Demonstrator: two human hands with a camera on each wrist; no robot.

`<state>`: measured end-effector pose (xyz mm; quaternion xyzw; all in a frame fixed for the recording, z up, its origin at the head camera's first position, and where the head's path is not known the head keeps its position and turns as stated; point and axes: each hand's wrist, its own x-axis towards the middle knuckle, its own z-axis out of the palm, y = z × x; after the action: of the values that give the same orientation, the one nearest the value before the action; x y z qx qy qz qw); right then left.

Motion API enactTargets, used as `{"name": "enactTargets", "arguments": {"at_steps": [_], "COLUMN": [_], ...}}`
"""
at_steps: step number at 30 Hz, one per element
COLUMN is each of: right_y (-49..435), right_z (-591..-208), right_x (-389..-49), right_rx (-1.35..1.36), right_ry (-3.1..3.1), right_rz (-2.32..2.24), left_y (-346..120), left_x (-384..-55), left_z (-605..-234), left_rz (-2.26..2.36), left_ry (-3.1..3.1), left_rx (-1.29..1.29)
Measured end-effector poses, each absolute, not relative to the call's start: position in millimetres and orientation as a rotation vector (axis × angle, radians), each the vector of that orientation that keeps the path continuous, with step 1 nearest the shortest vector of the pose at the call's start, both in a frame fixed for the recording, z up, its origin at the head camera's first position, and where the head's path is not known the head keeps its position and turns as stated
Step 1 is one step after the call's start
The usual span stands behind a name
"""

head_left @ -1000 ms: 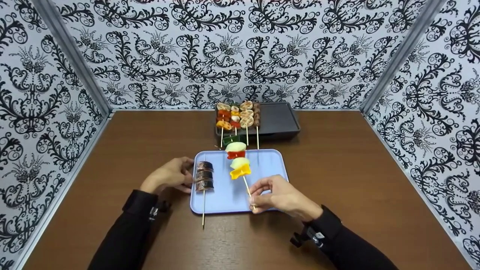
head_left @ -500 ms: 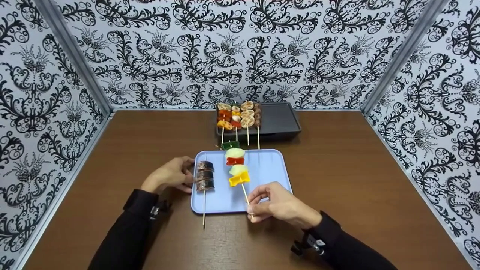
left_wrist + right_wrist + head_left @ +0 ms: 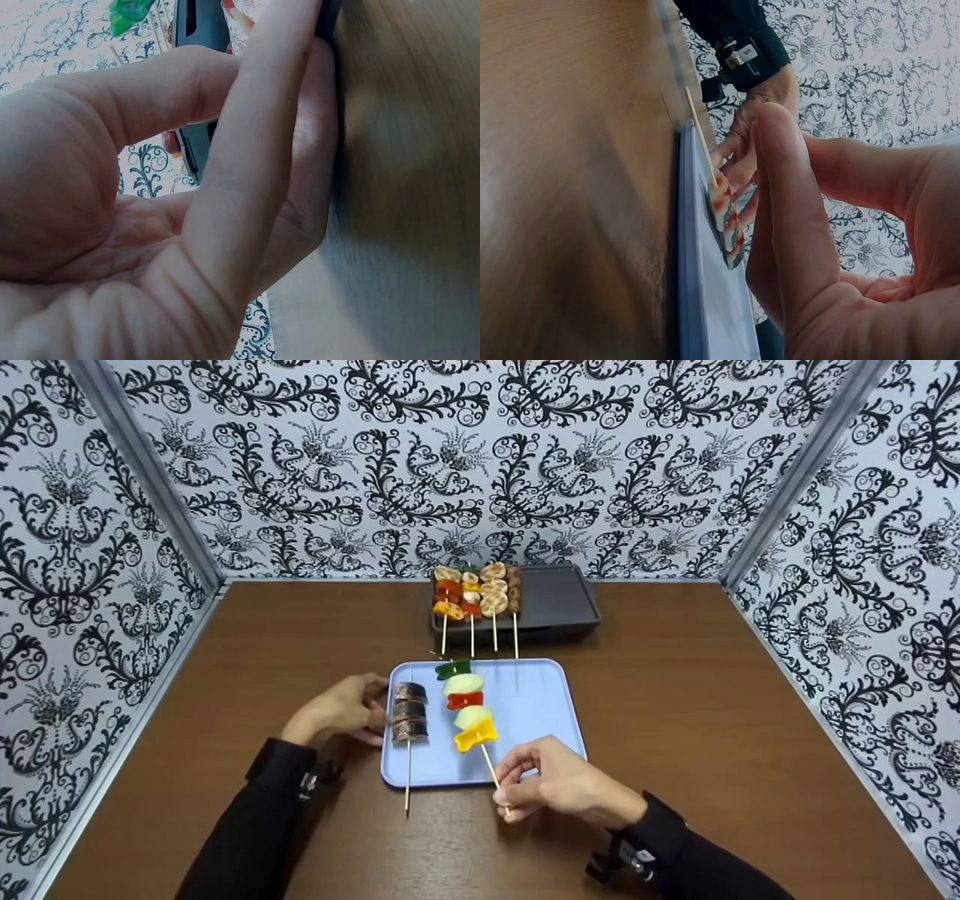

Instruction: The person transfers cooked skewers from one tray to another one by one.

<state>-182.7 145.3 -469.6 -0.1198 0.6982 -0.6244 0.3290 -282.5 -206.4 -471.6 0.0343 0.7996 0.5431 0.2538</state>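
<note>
My right hand (image 3: 559, 780) pinches the bare stick end of a vegetable skewer (image 3: 469, 709), threaded with green, red and yellow pepper pieces and pale onion-like pieces. The skewer lies over the middle of a light blue tray (image 3: 532, 712); whether it touches the tray I cannot tell. At the tray's left edge rests my left hand (image 3: 341, 709), its fingers loosely bent. Beside it on the tray is a skewer of dark-skinned fish-like pieces (image 3: 409, 711), its stick reaching past the front rim. The right wrist view shows this fish skewer (image 3: 726, 214) too, but the pinched stick is hidden there.
Behind the tray stands a dark grill plate (image 3: 559, 596). Several skewers lie on its left half, among them sliced rounds (image 3: 493, 589) and brown balls (image 3: 514, 589); their sticks point toward the tray. Patterned walls enclose the brown table (image 3: 675, 697).
My right hand has drawn the vegetable skewer back toward me and slightly left, so its green end now lies over the tray's far rim. My left hand stays at the tray's edge.
</note>
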Motion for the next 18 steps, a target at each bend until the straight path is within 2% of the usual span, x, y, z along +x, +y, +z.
{"name": "enactTargets", "arguments": {"at_steps": [18], "right_y": [134.2], "right_z": [-478.6], "right_x": [-193.0], "right_rx": [-0.269], "right_ry": [1.847], "right_rz": [-1.598], "left_y": [-206.1], "left_x": [-282.3], "left_z": [-472.5], "left_rz": [1.469], "left_ry": [2.195], "left_rx": [0.088]}}
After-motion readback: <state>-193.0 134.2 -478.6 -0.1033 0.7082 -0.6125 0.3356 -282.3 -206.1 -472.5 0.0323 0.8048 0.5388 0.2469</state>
